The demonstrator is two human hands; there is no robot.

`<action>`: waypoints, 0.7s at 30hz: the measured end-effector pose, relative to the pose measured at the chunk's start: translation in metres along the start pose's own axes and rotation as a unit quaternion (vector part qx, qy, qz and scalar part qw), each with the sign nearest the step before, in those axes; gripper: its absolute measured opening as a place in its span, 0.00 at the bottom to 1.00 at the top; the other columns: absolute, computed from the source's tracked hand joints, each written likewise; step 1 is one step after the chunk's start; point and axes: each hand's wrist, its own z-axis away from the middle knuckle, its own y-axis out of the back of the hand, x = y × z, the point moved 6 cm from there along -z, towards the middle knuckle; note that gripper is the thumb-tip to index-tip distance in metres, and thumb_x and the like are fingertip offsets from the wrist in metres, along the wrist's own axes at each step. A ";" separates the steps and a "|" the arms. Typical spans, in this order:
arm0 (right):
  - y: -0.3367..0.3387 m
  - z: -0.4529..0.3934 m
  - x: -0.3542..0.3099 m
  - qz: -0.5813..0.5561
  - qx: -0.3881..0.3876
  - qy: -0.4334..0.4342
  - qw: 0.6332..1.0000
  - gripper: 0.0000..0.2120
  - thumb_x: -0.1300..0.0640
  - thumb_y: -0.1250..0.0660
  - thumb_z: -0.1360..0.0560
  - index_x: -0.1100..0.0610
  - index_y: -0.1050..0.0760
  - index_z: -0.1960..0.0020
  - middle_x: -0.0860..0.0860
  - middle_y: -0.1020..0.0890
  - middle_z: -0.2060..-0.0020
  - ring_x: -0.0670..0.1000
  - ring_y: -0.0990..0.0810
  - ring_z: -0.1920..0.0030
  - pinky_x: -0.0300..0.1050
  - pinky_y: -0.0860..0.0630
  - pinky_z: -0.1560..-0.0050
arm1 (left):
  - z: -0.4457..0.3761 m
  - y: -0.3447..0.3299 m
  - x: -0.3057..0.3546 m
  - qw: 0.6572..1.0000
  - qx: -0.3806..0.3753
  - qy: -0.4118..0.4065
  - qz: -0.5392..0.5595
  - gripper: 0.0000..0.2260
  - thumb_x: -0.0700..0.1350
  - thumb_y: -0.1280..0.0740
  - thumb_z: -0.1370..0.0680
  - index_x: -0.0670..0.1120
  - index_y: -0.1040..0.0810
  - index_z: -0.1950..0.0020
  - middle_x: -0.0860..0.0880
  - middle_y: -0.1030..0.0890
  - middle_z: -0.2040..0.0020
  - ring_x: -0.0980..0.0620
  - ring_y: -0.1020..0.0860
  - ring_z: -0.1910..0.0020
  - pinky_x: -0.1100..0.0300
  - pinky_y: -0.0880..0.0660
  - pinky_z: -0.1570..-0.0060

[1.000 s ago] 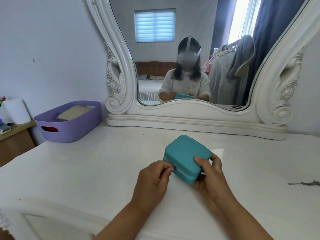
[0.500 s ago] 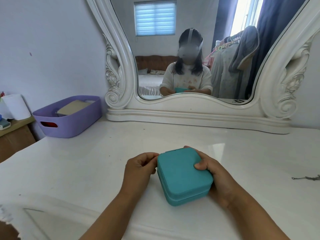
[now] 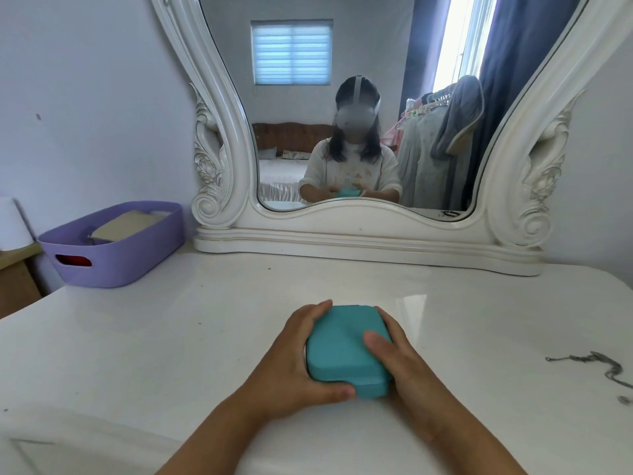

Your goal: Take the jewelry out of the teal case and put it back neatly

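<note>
The closed teal case [image 3: 346, 351] sits low in the frame's centre on the white vanity top [image 3: 171, 337] — clasped between both hands. The left hand [image 3: 291, 361] grips its left side, thumb along the near edge; the right hand [image 3: 394, 354] grips the right side, thumb on the lid — equally near.

Both forearms reach in from the near edge and converge toward the middle. The left hand [image 3: 291, 358] curls its fingers along the left side of what it holds, thumb across the near front. The right hand [image 3: 397, 354] mirrors it on the right side, thumb lying flat on top, completing a two-handed grip.
</note>
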 end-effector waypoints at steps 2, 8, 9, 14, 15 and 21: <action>0.005 0.005 0.003 0.153 -0.008 0.002 0.988 0.56 0.34 0.24 0.50 0.38 0.49 0.29 0.41 0.31 0.35 0.43 0.30 0.35 0.47 0.30 0.34 | -0.002 0.003 -0.003 1.000 -0.011 0.002 0.012 0.43 0.54 0.21 0.42 0.64 0.40 0.33 0.64 0.36 0.34 0.69 0.36 0.35 0.77 0.36 0.41; 0.009 0.011 0.003 0.225 -0.018 0.034 0.974 0.61 0.38 0.20 0.52 0.33 0.55 0.30 0.35 0.36 0.36 0.39 0.32 0.35 0.37 0.30 0.36 | 0.001 -0.001 -0.005 0.996 -0.088 0.006 0.028 0.42 0.53 0.23 0.43 0.61 0.39 0.33 0.62 0.35 0.33 0.67 0.35 0.35 0.75 0.35 0.41; 0.009 0.011 0.004 0.237 -0.016 0.038 0.971 0.60 0.38 0.21 0.52 0.33 0.55 0.30 0.35 0.36 0.36 0.38 0.32 0.36 0.37 0.31 0.36 | 0.001 -0.002 -0.008 0.996 -0.090 0.006 0.020 0.42 0.54 0.24 0.43 0.61 0.40 0.33 0.62 0.36 0.33 0.68 0.35 0.35 0.76 0.36 0.41; 0.011 0.008 0.009 0.329 -0.004 0.033 0.944 0.59 0.36 0.24 0.50 0.35 0.57 0.30 0.35 0.39 0.36 0.39 0.39 0.33 0.39 0.37 0.34 | 0.002 -0.008 -0.015 0.995 -0.098 -0.004 -0.032 0.43 0.54 0.23 0.42 0.60 0.41 0.32 0.62 0.38 0.33 0.67 0.38 0.33 0.76 0.38 0.39; 0.011 0.008 0.009 0.336 -0.004 0.033 0.941 0.59 0.36 0.24 0.50 0.36 0.57 0.29 0.36 0.39 0.36 0.40 0.39 0.33 0.38 0.37 0.34 | 0.002 -0.009 -0.016 0.995 -0.095 -0.006 -0.035 0.43 0.54 0.23 0.42 0.60 0.41 0.32 0.62 0.39 0.33 0.67 0.38 0.33 0.76 0.38 0.39; 0.012 0.016 -0.002 0.250 -0.037 0.003 0.968 0.60 0.36 0.23 0.49 0.33 0.59 0.29 0.36 0.39 0.33 0.39 0.35 0.33 0.40 0.34 0.33 | 0.006 0.001 -0.015 0.987 -0.140 0.056 0.050 0.49 0.59 0.22 0.46 0.65 0.46 0.31 0.64 0.41 0.31 0.69 0.39 0.33 0.74 0.38 0.35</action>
